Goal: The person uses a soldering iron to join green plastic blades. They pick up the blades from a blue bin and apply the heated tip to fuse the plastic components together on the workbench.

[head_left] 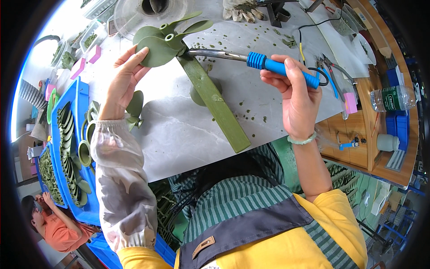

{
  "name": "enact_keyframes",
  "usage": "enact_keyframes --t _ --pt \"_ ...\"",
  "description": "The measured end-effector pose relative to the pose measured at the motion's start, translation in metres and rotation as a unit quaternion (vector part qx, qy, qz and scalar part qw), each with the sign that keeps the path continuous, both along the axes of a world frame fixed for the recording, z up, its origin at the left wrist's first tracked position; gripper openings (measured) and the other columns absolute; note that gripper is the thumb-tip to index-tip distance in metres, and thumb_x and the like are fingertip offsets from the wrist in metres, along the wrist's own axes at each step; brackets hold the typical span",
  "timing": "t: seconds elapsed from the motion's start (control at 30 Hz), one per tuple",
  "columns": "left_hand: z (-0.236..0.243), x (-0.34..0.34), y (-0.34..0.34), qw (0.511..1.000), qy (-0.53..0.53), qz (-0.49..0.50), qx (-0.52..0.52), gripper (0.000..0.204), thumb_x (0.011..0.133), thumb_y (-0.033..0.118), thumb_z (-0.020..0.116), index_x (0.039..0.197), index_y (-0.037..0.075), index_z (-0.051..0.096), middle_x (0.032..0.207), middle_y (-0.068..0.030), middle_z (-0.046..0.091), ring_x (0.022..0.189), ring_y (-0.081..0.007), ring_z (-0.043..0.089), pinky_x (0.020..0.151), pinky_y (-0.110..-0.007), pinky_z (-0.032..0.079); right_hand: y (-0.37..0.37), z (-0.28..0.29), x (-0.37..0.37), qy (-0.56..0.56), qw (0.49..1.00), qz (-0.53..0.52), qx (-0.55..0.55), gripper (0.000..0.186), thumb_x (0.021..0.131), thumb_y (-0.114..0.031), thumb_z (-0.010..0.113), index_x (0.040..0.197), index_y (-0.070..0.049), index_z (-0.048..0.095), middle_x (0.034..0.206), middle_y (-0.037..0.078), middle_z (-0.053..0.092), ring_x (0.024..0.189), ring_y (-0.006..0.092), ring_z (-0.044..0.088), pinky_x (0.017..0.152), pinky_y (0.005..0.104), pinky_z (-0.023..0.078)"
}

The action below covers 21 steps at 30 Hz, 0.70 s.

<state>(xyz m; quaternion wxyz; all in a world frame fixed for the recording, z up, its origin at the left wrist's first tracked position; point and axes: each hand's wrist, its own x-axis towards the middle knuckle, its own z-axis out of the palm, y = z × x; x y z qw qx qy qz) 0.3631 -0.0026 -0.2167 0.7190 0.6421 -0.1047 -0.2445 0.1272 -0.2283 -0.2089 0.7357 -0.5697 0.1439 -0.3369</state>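
Observation:
My left hand [123, 74] pinches a blade of a dull green, wax-like propeller [156, 48] between thumb and fingers. The propeller meets the upper end of a long green bar [219, 110], which lies slanted over the grey table. Another round green blade [198, 95] shows partly from behind the bar. In my right hand [295, 96] is a blue-handled soldering iron [280, 67], its cord looping from the handle's end. The iron's darkened tip reaches the joint between propeller and bar. Beside my left wrist lies another green piece [135, 105].
Blue crates [85, 94] of green parts stand at the left, with a person in orange [67, 233] beyond. Dirty gloves [242, 11] and a clear round basin [123, 20] sit at the far side. Pliers [333, 71] and a plastic bottle [392, 98] are at the right. Green crumbs dot the table.

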Motion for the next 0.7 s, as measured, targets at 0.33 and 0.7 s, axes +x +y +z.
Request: enact_keyframes --t 0.33,0.7 --pt "0.003 -0.002 -0.001 1.0 -0.002 -0.004 0.007 0.03 0.088 0.009 0.062 0.116 0.0 0.057 0.102 -0.0071 0.065 0.086 -0.0118 0.066 0.077 -0.021 0.055 -0.004 0.002 0.002 0.004 1.0 -0.013 -0.003 0.027 0.093 -0.018 0.054 0.099 0.006 0.064 0.084 0.013 0.067 0.076 0.0193 0.067 0.073 0.0321 0.056" --pt "0.006 -0.003 -0.002 1.0 -0.001 -0.007 0.008 0.029 0.088 0.007 0.061 0.116 -0.001 0.057 0.103 -0.0086 0.065 0.088 -0.0137 0.066 0.076 -0.022 0.056 -0.019 0.017 -0.013 0.007 0.999 -0.031 -0.037 0.026 0.092 -0.016 0.054 0.098 0.007 0.064 0.082 0.012 0.067 0.073 0.0189 0.068 0.071 0.0305 0.056"
